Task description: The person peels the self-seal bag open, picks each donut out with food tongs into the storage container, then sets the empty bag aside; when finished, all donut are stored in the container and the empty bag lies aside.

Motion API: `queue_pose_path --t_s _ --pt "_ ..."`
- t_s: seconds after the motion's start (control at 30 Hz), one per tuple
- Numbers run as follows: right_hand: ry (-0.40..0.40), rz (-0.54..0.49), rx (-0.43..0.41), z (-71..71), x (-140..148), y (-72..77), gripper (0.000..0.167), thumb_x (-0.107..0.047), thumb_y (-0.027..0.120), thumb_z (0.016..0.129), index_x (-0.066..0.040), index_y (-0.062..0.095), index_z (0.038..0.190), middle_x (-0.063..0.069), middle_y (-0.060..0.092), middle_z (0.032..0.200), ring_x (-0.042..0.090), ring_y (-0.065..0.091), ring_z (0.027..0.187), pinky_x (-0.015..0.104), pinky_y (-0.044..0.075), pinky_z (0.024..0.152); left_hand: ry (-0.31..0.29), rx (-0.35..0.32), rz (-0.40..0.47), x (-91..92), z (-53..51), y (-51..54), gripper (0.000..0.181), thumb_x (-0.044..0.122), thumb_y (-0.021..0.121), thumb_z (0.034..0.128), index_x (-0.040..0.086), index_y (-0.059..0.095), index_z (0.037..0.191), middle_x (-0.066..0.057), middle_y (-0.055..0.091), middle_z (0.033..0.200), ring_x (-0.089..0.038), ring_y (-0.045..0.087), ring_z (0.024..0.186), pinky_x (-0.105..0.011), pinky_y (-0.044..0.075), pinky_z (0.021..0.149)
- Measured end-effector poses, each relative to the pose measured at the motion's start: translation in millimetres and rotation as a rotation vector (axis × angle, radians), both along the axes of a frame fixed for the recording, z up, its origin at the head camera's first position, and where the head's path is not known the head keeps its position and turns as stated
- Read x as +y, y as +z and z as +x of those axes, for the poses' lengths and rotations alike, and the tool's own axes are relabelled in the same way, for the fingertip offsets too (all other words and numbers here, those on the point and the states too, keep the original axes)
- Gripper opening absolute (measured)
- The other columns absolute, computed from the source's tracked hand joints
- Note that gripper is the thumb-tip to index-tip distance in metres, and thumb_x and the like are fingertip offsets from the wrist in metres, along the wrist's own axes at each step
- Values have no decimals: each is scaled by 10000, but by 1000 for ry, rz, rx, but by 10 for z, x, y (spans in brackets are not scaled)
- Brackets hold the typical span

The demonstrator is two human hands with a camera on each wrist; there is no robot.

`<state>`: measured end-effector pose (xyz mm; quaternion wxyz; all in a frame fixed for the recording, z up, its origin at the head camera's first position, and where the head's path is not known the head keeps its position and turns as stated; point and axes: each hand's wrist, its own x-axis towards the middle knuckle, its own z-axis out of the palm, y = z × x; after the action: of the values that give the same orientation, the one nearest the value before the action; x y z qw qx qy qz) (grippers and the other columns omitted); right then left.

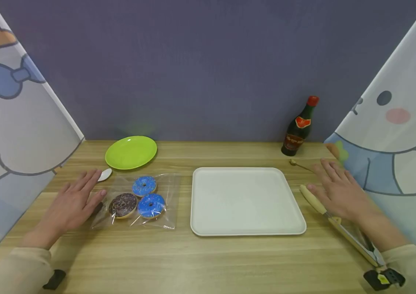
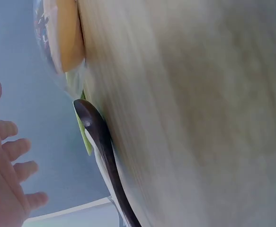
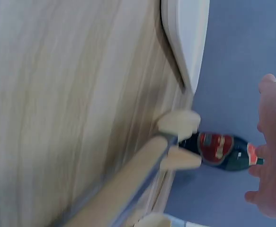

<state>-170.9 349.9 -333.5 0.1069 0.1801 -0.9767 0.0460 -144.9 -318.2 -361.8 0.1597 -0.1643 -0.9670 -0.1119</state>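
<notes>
My left hand [image 1: 70, 204] is held above the table with its fingers extended and nothing in it. Close to it lie a white spoon [image 1: 105, 175] and a dark brown spoon [image 2: 97, 125], mostly hidden by the hand in the head view. Beside them a clear plastic bag [image 1: 171, 204] holds a chocolate donut [image 1: 123, 205] and two blue donuts [image 1: 151, 206]. On the other side, my right hand [image 1: 344, 194] hovers over a pair of cream-and-metal tongs [image 1: 312, 199], its grasp empty. A thin gold-coloured spoon [image 1: 299, 165] lies just beyond its fingers.
A white rectangular tray [image 1: 246, 202] lies in the middle of the wooden table [image 1: 156, 261]. At the back left is a green plate [image 1: 130, 152]. A dark bottle with a red cap [image 1: 298, 128] stands at the back right, before the grey wall [image 1: 208, 73].
</notes>
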Motion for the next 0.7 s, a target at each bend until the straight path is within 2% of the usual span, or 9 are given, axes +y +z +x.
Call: queue_pose_path --t_s 0.07,0.2,0.37,0.43,0.53,0.6,0.7 --pt "26 -2 -2 9 -79 -8 665 -405 430 1003 -13 212 1494 271 125 1515 431 102 1372 622 62 1054 -17 -8 34 17 -6 7 583 304 454 1010 8 268 1477 -258 330 1438 -487 290 1281 -668 190 990" --pt "80 10 38 22 -269 -42 648 -397 473 988 -28 271 1481 293 251 1463 468 226 1320 645 184 1007 -34 -38 97 51 -2 34 529 279 467 1009 12 344 1448 -271 393 1390 -524 382 1188 -657 300 908" --pt "189 -6 148 46 -546 -108 572 -388 556 949 43 496 1321 253 456 1329 441 411 1207 605 344 927 -44 -62 162 69 -11 53 430 238 496 1000 -16 488 1346 -306 507 1259 -525 488 1071 -633 379 834" --pt "259 -32 204 66 -674 -136 514 -378 587 931 47 582 1220 227 537 1242 410 496 1126 569 407 881 -51 -57 172 77 -26 45 379 216 536 981 -40 566 1259 -296 558 1195 -464 578 967 -582 446 786" --pt "365 -56 280 94 -883 -178 432 -355 602 917 32 648 1104 184 621 1086 358 590 977 516 484 782 -71 -33 172 92 -55 23 281 167 627 927 -46 667 1106 -242 634 1085 -296 655 766 -442 530 656" --pt "429 -72 312 117 -1027 -193 374 -333 605 906 11 676 1035 140 645 1016 302 618 912 459 517 722 -103 -3 178 99 -83 -5 203 108 691 869 -27 708 1020 -178 675 996 -175 643 674 -338 535 579" --pt "495 -100 328 155 -1246 -198 293 -295 612 882 -27 693 968 73 649 945 224 629 856 391 532 650 -153 29 192 106 -114 -35 151 42 750 792 -6 733 935 -68 686 868 -63 600 641 -238 510 538"
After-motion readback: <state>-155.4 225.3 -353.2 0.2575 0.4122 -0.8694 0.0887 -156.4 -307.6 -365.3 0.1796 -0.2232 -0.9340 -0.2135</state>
